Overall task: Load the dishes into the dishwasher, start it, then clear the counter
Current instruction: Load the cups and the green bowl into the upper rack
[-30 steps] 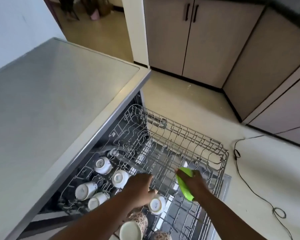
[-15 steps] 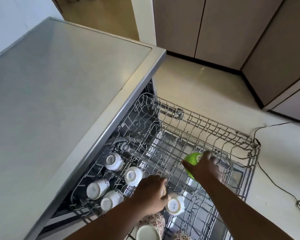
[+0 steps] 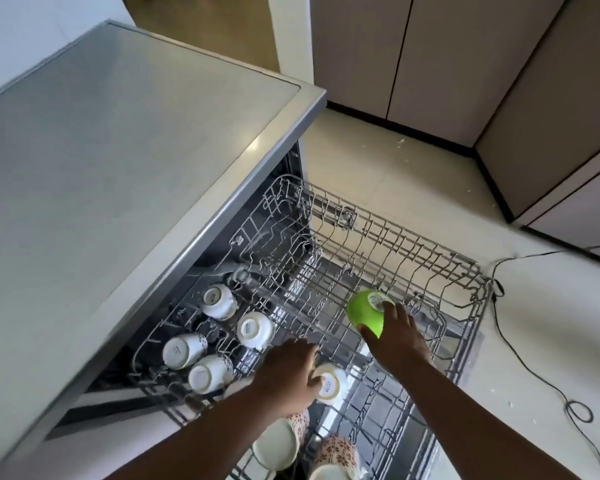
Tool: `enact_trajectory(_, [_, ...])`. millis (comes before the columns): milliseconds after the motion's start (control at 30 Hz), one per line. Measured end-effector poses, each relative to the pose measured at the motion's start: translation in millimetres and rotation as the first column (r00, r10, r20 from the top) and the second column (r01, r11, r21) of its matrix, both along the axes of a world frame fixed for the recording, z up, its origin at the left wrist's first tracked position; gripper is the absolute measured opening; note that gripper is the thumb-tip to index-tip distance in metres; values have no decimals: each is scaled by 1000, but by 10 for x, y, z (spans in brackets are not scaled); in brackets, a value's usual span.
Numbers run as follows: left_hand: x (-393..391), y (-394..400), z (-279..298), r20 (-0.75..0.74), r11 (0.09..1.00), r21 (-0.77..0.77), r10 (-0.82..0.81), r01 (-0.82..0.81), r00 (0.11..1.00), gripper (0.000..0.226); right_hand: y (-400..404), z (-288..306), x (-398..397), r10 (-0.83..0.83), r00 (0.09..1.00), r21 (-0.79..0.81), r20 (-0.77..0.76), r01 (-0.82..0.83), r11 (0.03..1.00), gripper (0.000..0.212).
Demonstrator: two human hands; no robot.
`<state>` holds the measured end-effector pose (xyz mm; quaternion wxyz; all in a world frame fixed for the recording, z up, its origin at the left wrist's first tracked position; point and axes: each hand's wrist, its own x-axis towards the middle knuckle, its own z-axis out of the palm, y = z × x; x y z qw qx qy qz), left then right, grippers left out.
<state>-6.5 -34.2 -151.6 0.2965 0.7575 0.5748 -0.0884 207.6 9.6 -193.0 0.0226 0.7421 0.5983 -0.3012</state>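
Your right hand [image 3: 397, 336] holds the green bowl [image 3: 366, 315] upside down, base with its label facing up and tilted toward the rack's [image 3: 430, 252] far edge; the bowl sits at your fingertips, thumb on its near side, over the rack's middle. Your left hand [image 3: 288, 372] curls around one white cup [image 3: 329, 384] near the rack's near edge, base toward you. Four more white cups lie upturned toward the rack's left corner. Two flowered mugs stand at the near edge.
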Motion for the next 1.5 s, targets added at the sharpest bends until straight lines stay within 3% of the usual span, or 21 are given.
enact_trajectory(133, [76,-333,103,-49,992,109,73,-67,996,53,-266,135,91,181,980,59,87,-186,981,76])
enact_trajectory(300, [136,-1057,291,-119,958,163,258,-238,959,70,-673,452,56,390,911,88,131,-403,911,72])
enact_trajectory(533, [119,-1997,435,-103,886,246,427,-393,898,65,-1233,746,-61,669,728,167,149,-685,709,63])
enact_trajectory(633, [164,-2312,660,-90,842,232,517,-487,851,81,-1428,912,-120,746,631,182,214,-776,605,60])
enact_trajectory(767, [276,-2876,734,-58,799,241,578,-550,814,76,-1739,985,-83,779,573,174,254,-820,546,76])
enact_trajectory(867, [387,-3265,857,-36,717,330,660,-614,751,76,-1960,1058,32,797,530,149,291,-847,509,82])
enact_trajectory(900, [429,-3402,881,-36,711,288,678,-642,734,78,-2037,1085,65,804,505,151,313,-863,482,83])
enact_trajectory(1033, [635,-3732,1037,-39,673,265,723,-691,690,82,-2296,1277,184,828,445,138,342,-895,424,70])
enact_trajectory(1167, [848,-3809,1106,-26,658,296,730,-692,683,84,-2501,1500,298,827,386,189,410,-922,337,69])
enact_trajectory(1333, [1118,-3705,1130,-42,670,300,720,-679,692,84,-2527,1685,487,826,399,291,397,-909,299,70])
enact_trajectory(1500, [1522,-3402,980,-83,645,326,747,-691,659,82,-1995,1440,1057,842,365,189,398,-930,314,71])
